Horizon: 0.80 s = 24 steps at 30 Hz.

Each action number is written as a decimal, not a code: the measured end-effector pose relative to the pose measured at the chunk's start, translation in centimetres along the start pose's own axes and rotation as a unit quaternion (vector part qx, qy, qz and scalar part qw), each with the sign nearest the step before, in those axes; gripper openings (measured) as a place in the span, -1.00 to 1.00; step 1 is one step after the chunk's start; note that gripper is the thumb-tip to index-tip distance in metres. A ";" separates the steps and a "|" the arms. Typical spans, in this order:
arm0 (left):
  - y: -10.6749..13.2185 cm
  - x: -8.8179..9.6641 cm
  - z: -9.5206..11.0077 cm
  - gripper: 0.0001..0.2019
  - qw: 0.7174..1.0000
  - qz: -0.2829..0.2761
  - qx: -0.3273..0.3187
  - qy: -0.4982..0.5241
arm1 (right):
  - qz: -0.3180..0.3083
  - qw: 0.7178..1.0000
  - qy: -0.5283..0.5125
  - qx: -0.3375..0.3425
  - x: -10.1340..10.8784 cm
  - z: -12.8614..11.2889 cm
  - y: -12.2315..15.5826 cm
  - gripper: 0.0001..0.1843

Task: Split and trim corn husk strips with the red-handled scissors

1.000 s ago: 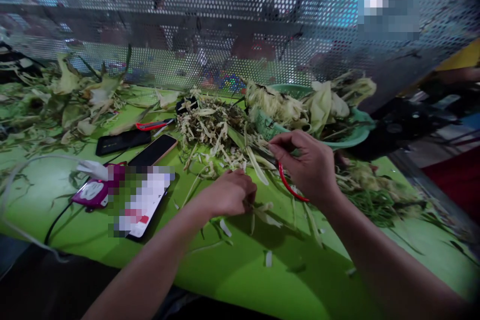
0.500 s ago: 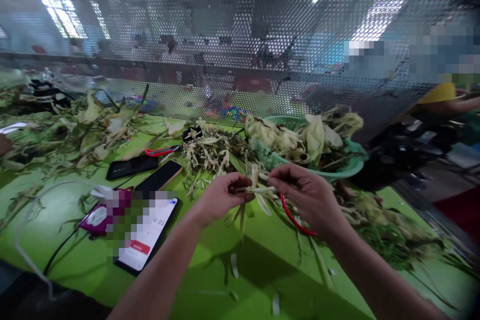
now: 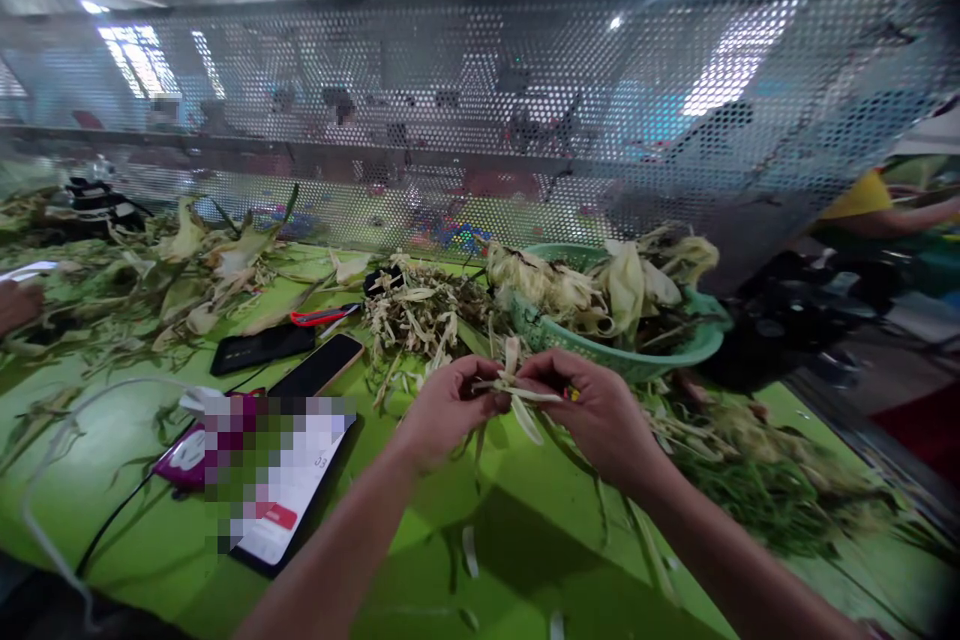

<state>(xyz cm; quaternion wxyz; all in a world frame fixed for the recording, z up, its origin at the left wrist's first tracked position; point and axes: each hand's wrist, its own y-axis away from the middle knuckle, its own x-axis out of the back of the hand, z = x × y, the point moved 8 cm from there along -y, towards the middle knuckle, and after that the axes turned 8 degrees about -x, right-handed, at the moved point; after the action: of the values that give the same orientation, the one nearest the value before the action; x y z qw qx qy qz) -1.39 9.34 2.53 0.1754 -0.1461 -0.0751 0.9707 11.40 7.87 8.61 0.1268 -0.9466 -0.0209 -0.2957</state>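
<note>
My left hand [image 3: 450, 412] pinches one side of a small knot of pale corn husk strips [image 3: 511, 382]. My right hand [image 3: 596, 410] closes on a strip at the knot's other side. One strip end sticks up, and another hangs down between the hands. Both hands are above the green table [image 3: 517, 540], in front of a heap of short husk pieces [image 3: 427, 310] and a green basket [image 3: 637, 363] full of dried husks. Just a speck of red and yellow shows beside my right fingers; the rest of that item is hidden.
Two dark phones, a lit phone [image 3: 289, 505], a purple device [image 3: 184, 458] with cables and a red-handled cutter [image 3: 322, 316] lie at left. Husk heaps [image 3: 180, 270] spread behind them. Green fibres [image 3: 780, 490] lie at right. A perforated metal screen [image 3: 420, 110] stands behind. Another person's hand [image 3: 19, 305] shows far left.
My right hand has come in closer to my left around the knot. The red curved handle below it is now almost wholly hidden. The view has tilted slightly upward.
</note>
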 end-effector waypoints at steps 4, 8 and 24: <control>0.1 0.1 0.3 -0.71 1.000 0.023 -0.001 0.001 | -0.004 1.000 0.006 0.015 0.0 -0.1 0.0 -0.94; 0.2 0.1 0.2 -0.73 0.999 0.048 0.004 0.012 | -0.004 0.999 0.016 0.033 0.0 -0.4 0.1 -0.88; 1.0 -0.5 -1.6 -0.74 0.982 0.123 0.045 0.133 | 0.004 0.994 0.105 0.040 -0.1 -0.5 0.2 -0.92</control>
<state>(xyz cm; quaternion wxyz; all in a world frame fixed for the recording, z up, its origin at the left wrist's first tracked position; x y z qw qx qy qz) -0.77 8.41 0.89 0.0699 -0.2744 0.0109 0.9590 11.03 7.58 8.92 0.1673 -0.9045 -0.0152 -0.3920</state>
